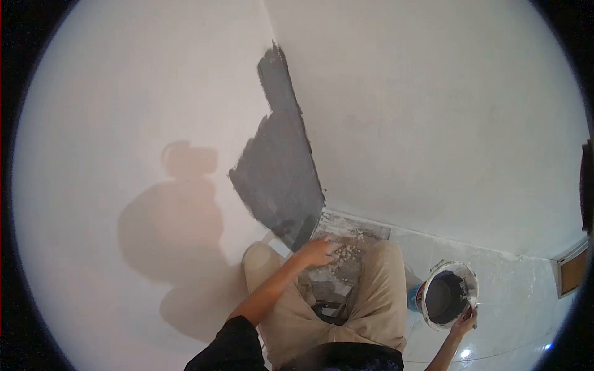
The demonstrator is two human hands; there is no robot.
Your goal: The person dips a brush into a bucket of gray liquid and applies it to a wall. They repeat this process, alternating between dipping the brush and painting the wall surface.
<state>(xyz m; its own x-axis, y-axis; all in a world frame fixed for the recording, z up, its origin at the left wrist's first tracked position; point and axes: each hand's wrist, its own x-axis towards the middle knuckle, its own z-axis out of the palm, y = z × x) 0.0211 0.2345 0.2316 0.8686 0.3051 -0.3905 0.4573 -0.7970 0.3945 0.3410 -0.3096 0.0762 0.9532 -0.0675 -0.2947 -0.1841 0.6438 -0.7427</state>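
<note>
My left hand (318,251) is over the floor between my knees, fingers bent, near pale crumbs of debris (348,255); what it holds, if anything, is too small to make out. At the right, my right hand (467,320) is at the near rim of a bucket (421,298), its fingers closed round something pale at the rim. Grey wet material (442,298) lies inside the bucket. A dark grey patch (278,154) covers the left wall beside the corner, its lower end close to my left hand.
The white left wall (124,93) carries my shadow. A pale right wall (433,123) meets it at the corner. Shiny floor tiles (507,297) run along the right wall's foot. A brown framed panel (572,270) stands at the far right.
</note>
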